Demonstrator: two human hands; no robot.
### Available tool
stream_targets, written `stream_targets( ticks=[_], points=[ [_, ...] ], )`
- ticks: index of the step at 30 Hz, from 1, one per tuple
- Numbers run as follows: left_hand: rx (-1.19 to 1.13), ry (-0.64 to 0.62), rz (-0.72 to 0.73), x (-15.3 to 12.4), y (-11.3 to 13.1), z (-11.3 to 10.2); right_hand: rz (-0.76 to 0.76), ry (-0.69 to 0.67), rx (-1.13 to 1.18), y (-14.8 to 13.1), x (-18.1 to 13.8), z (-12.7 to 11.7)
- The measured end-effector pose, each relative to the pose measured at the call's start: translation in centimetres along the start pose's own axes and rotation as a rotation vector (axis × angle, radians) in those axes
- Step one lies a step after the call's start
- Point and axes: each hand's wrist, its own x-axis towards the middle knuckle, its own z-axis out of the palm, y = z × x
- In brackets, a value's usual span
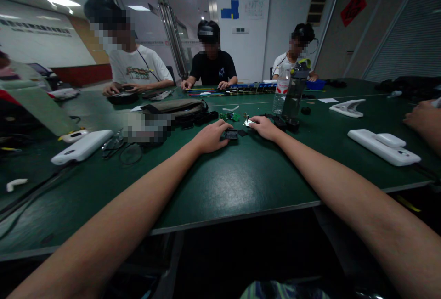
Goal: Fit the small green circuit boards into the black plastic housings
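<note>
My left hand (211,137) rests on the green table with thumb and fingers around the near end of a small black open plastic case (231,134). Between the fingertips of my right hand (264,127) is a small shiny silvery piece (247,123), too small to name exactly. A flat black square piece (242,132) lies between my two hands. Just beyond them are green circuit boards (234,117). Black parts (279,123) sit beside my right hand, partly hidden behind it.
A clear plastic bottle (279,94) and a dark tall bottle (296,94) stand beyond my right hand. White devices (382,147) lie right, another (82,146) left. A dark bag (175,107) lies further back. Several co-workers sit around the table (237,179); a co-worker's hand (425,122) shows right.
</note>
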Motion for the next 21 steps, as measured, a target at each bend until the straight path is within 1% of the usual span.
stream_targets(
  ticks=[5,10,15,21],
  points=[
    [-0.005,-0.008,-0.008,0.1,0.1,0.0,0.128,0.039,0.278,-0.3,0.1,0.1],
    [-0.002,-0.013,-0.012,0.1,0.1,-0.1,0.246,0.031,0.526,-1.0,-0.1,-0.1],
    [-0.011,-0.005,0.003,0.0,0.0,0.0,0.278,0.034,0.602,-1.4,-0.3,-0.3],
    [-0.001,-0.002,0.002,0.0,-0.1,0.1,0.285,0.027,0.604,-1.2,-0.2,-0.4]
  ],
)
